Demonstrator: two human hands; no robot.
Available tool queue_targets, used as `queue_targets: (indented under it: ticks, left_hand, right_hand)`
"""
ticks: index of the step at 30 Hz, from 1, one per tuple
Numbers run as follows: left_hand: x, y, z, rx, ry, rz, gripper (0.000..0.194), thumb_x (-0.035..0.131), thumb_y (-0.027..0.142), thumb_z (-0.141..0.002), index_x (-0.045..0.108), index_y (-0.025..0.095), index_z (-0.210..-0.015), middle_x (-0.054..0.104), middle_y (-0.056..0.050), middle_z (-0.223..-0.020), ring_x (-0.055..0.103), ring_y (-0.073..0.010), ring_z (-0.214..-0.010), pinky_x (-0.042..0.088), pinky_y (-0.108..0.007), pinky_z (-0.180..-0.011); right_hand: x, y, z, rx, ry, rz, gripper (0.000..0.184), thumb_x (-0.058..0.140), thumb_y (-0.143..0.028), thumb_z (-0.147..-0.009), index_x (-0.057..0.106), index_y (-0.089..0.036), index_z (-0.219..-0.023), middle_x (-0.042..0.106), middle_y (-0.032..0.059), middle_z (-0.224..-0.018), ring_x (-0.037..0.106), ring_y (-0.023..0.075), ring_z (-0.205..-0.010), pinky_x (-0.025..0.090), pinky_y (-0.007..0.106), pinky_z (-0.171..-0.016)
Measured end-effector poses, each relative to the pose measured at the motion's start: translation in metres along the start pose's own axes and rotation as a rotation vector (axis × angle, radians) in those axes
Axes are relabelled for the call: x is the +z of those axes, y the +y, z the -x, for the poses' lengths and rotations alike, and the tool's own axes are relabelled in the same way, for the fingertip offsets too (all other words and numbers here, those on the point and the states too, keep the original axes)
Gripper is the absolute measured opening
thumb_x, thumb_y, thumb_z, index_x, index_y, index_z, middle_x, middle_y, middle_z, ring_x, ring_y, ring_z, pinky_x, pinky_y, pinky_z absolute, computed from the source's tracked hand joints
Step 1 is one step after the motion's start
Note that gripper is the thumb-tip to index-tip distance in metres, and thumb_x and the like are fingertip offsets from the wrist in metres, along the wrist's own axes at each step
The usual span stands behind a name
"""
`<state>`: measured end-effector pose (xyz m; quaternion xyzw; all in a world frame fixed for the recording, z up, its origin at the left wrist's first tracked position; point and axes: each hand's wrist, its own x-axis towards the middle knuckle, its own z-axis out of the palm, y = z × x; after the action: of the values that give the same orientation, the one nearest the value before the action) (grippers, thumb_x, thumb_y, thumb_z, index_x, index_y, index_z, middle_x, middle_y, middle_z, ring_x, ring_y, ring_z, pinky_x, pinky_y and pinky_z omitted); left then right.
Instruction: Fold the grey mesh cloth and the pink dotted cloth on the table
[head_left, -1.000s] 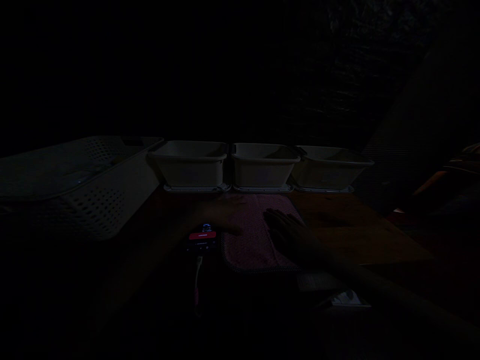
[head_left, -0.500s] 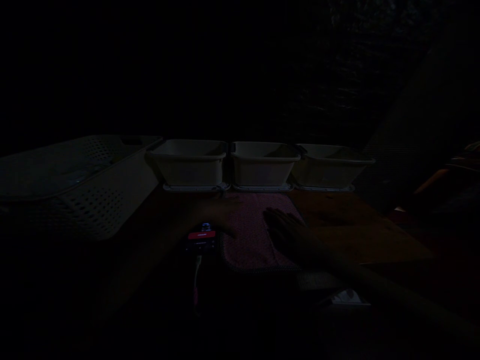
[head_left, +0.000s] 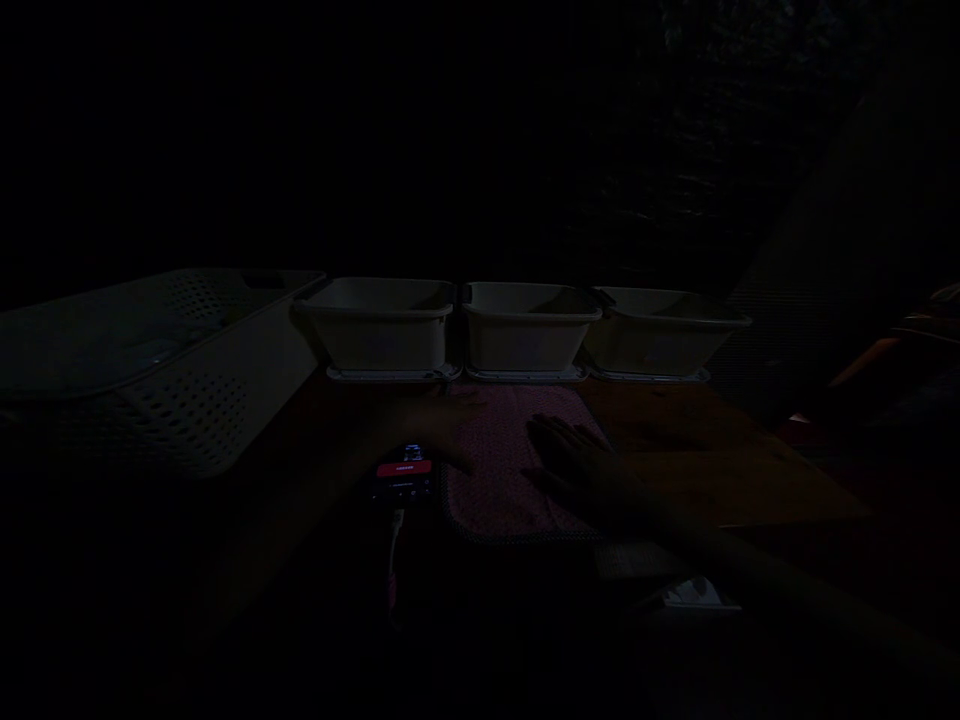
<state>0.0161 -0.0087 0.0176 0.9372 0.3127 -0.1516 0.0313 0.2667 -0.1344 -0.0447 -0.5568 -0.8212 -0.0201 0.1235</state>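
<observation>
hidden: left hand (head_left: 439, 435) dim, state unclear
right hand (head_left: 581, 470): flat, spread on pink woven cloth (head_left: 499, 470)
edge: three white plastic tubs (head_left: 525, 340) at 12 o'clock

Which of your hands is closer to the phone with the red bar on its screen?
Left. The left hand lies just behind the phone, at the pink cloth's left edge, seemingly touching it. The right hand rests flat on the cloth's right part, well apart from the phone.

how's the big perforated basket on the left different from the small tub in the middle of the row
The large white perforated basket has hole-dotted walls; the middle small white plastic tub has solid walls. The basket is far larger and stands apart at an angle; the tub sits square in a row of three. Both are pale plastic, open-topped.
</observation>
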Motion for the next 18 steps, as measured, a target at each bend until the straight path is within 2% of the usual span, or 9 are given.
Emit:
queue_targets:
  ticks: [5, 10, 15, 18]
  left_hand:
    - [-0.0027, 0.0029, 0.0035, -0.01, -0.017, 0.008, 0.101, 0.062, 0.063, -0.078, 0.018, 0.018, -0.158, 0.012, -0.012, -0.163, 0.011, -0.032, -0.151, 0.009, -0.048, -0.121]
    - [-0.0032, 0.0035, 0.0048, 0.005, 0.019, 0.018, 0.096, 0.062, 0.063, -0.079, 0.023, 0.023, -0.157, 0.017, -0.01, -0.163, 0.017, -0.0318, -0.15, 0.012, -0.047, -0.12]
    - [-0.001, 0.001, 0.0026, -0.007, 0.002, -0.001, 0.099, 0.063, 0.061, -0.079, 0.02, 0.019, -0.157, 0.014, -0.012, -0.163, 0.012, -0.0332, -0.151, 0.009, -0.05, -0.12]
    - [-0.0005, 0.0006, 0.0015, -0.01, 0.0, 0.007, 0.1, 0.066, 0.06, -0.077, 0.021, 0.021, -0.157, 0.013, -0.011, -0.163, 0.012, -0.0337, -0.151, 0.01, -0.05, -0.12]
  right_hand:
    - [-0.0016, -0.0001, -0.0006, -0.002, -0.019, -0.016, 0.073, 0.028, -0.065, -0.097, 0.037, -0.017, -0.151, 0.033, 0.0101, -0.158, 0.031, 0.0262, -0.146, 0.029, 0.053, -0.118]
    - [-0.0009, 0.0013, -0.0012, -0.012, -0.023, 0.002, 0.073, 0.025, -0.064, -0.097, 0.036, -0.017, -0.152, 0.032, 0.0092, -0.158, 0.031, 0.0264, -0.146, 0.029, 0.053, -0.118]
    - [0.0011, 0.0033, -0.001, -0.019, -0.003, -0.008, 0.068, 0.029, -0.061, -0.098, 0.036, -0.021, -0.152, 0.033, 0.0087, -0.158, 0.031, 0.0264, -0.146, 0.029, 0.052, -0.117]
    - [-0.0006, 0.0022, -0.0009, -0.02, -0.004, -0.021, 0.066, 0.03, -0.059, -0.099, 0.036, -0.021, -0.152, 0.033, 0.009, -0.158, 0.031, 0.0259, -0.146, 0.029, 0.052, -0.117]
